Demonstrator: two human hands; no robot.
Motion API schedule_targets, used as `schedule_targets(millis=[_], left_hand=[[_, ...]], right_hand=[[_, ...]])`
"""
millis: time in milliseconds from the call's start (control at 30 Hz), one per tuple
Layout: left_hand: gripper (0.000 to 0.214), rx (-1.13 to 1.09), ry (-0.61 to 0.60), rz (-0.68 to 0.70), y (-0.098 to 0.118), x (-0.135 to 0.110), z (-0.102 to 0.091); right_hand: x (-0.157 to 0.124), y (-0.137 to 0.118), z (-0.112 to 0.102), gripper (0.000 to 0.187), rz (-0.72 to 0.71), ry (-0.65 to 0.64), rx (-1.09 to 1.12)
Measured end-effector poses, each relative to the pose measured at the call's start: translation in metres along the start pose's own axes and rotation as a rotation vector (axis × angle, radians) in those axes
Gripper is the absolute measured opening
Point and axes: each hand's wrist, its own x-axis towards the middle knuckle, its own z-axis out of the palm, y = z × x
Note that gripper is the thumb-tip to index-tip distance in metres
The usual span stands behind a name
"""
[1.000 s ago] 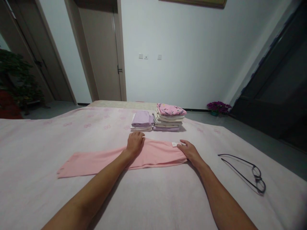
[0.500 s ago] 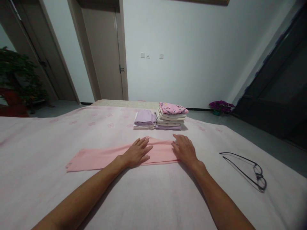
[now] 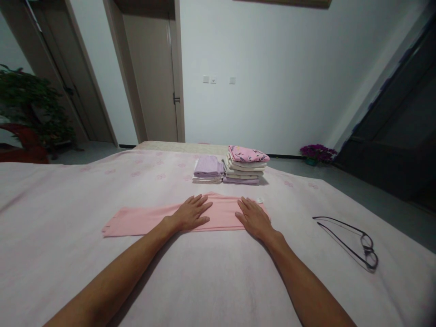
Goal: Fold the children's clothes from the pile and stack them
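A pair of pink pants (image 3: 223,213), folded lengthwise into a long strip, lies flat across the bed in front of me. My left hand (image 3: 191,213) rests open on its middle, fingers spread. Near the right end, my right hand (image 3: 254,217) lies flat on the cloth with its fingers stretched out. A small white label (image 3: 260,200) shows just beyond that hand. The strip's left end, with small marks at its edge, lies untouched on the sheet.
Behind the pants stand a low stack of lilac folded clothes (image 3: 208,167) and a taller stack of folded clothes (image 3: 245,170) topped by a pink printed piece. Black-framed glasses (image 3: 368,250) lie at the right on the pale sheet (image 3: 218,281).
My right hand has slid a little left and flattened onto the cloth, uncovering the right end and its white label. My left hand has shifted slightly left.
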Motion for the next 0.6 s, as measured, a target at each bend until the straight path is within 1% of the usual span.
schedule_targets(millis=[67,167,233,267,333,433,500,600], left_hand=[[0.055,-0.005,0.062,0.01,-0.001,-0.011,-0.005],[0.036,-0.036,0.183,0.014,-0.005,-0.034,-0.014],[0.03,-0.069,0.24,0.016,-0.007,-0.053,-0.02],[0.028,-0.085,0.257,0.024,-0.009,-0.062,-0.024],[0.026,-0.114,0.271,0.043,-0.011,-0.081,-0.03],[0.02,-0.143,0.261,0.037,-0.011,-0.103,-0.039],[0.016,-0.159,0.257,0.021,-0.011,-0.112,-0.043],[0.012,-0.179,0.264,0.012,-0.01,-0.119,-0.045]], right_hand=[[-0.004,-0.001,-0.006,0.05,-0.058,0.107,0.039],[-0.012,-0.007,-0.021,0.027,-0.194,0.239,0.142],[-0.017,-0.014,-0.03,0.014,-0.286,0.254,0.199],[-0.018,-0.018,-0.033,0.01,-0.327,0.243,0.215],[-0.021,-0.026,-0.036,0.009,-0.4,0.211,0.226],[-0.02,-0.036,-0.033,0.012,-0.472,0.182,0.213],[-0.019,-0.039,-0.03,0.015,-0.488,0.19,0.193],[-0.017,-0.041,-0.027,0.016,-0.485,0.208,0.174]])
